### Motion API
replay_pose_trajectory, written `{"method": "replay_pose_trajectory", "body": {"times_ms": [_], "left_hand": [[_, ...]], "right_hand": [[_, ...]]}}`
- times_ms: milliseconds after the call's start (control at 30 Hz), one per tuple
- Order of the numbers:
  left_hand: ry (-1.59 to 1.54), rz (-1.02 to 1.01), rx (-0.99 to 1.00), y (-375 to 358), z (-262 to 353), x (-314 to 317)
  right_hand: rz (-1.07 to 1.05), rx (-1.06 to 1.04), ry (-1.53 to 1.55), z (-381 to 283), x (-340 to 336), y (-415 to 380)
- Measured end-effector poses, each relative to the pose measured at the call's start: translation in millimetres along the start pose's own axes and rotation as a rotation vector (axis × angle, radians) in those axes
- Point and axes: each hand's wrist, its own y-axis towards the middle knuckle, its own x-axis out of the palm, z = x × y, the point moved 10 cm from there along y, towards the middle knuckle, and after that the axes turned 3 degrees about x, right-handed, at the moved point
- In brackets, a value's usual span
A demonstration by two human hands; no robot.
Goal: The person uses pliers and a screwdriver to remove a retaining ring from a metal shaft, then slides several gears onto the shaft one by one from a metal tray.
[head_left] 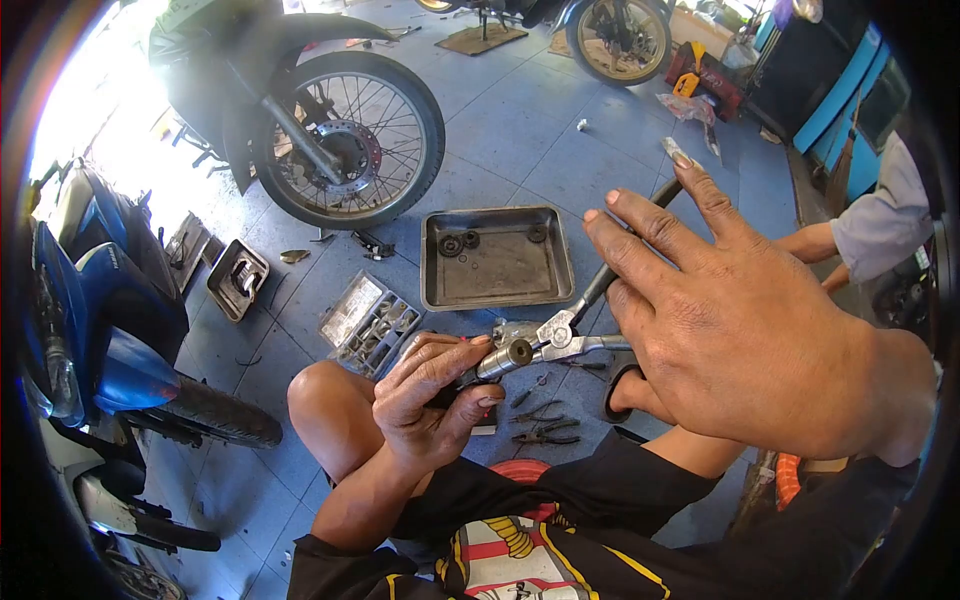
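Note:
My left hand is closed around a small metal cylinder with a dark hole in its end. Against that cylinder sits the head of a plier-like tool, which has a riveted pivot and two handles spread apart. One handle is long and black, running up to the right behind my right hand; the other is bare metal. My right hand is raised over these handles with its fingers stretched out and spread. Its palm is turned away, so any contact with the handles is hidden.
A metal tray with several dark round parts lies ahead. Left of it is a compartment box of small parts. Several pliers rest on the tiles. Motorcycles surround the area, including a spoked wheel. Another person's sleeve shows at right.

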Motion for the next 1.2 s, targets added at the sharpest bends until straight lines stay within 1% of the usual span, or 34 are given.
{"method": "replay_pose_trajectory", "body": {"times_ms": [33, 100, 233, 300, 333, 400, 433, 500, 533, 633, 800, 933, 1000, 1033, 1100, 1133, 1200], "left_hand": [[0.001, -0.005, -0.009, -1, -1, 0], [0.007, -0.011, -0.020, -1, -1, 0], [-0.008, -0.005, -0.065, -3, -5, -1], [-0.002, -0.006, -0.059, -3, -5, -1], [0.005, -0.007, -0.050, -3, -5, -1], [-0.002, -0.004, -0.061, -3, -6, -1], [-0.009, -0.001, -0.072, -4, -7, -1], [-0.028, 0.010, -0.100, -6, -9, -1], [-0.047, 0.022, -0.128, -7, -11, -1], [-0.036, 0.005, -0.137, -6, -11, -1], [-0.040, 0.005, -0.137, -6, -12, 0], [-0.025, 0.020, -0.153, -7, -13, -2], [-0.019, 0.028, -0.136, -6, -11, -1], [-0.014, 0.035, -0.121, -5, -9, -2], [-0.021, 0.042, -0.130, -7, -11, -2], [-0.029, 0.048, -0.140, -8, -12, -3], [-0.023, 0.042, -0.142, -7, -12, -2]], "right_hand": [[0.000, 0.000, 0.001, -1, 2, 0], [-0.008, 0.002, -0.104, -3, 4, 0], [-0.009, -0.063, -0.006, -3, 3, -4], [0.006, 0.002, -0.099, -6, 2, 0], [0.006, 0.002, -0.098, -9, 1, -1], [0.082, 0.057, -0.070, -7, -8, -2], [0.082, 0.058, -0.068, -4, -5, -3], [0.096, -0.018, -0.091, -6, -1, -3], [0.095, -0.016, -0.089, -6, 0, -3], [0.111, 0.003, -0.109, -6, 0, -2], [0.135, 0.016, -0.051, -4, -3, -2], [0.122, 0.039, -0.054, -7, -1, -1], [0.187, 0.052, -0.072, -9, -6, -3], [0.187, 0.052, -0.073, -12, -7, -4], [0.161, 0.152, 0.130, -6, -8, -6], [0.161, 0.152, 0.130, -6, -1, -5], [0.325, 0.106, -0.195, -17, -4, -3]]}}
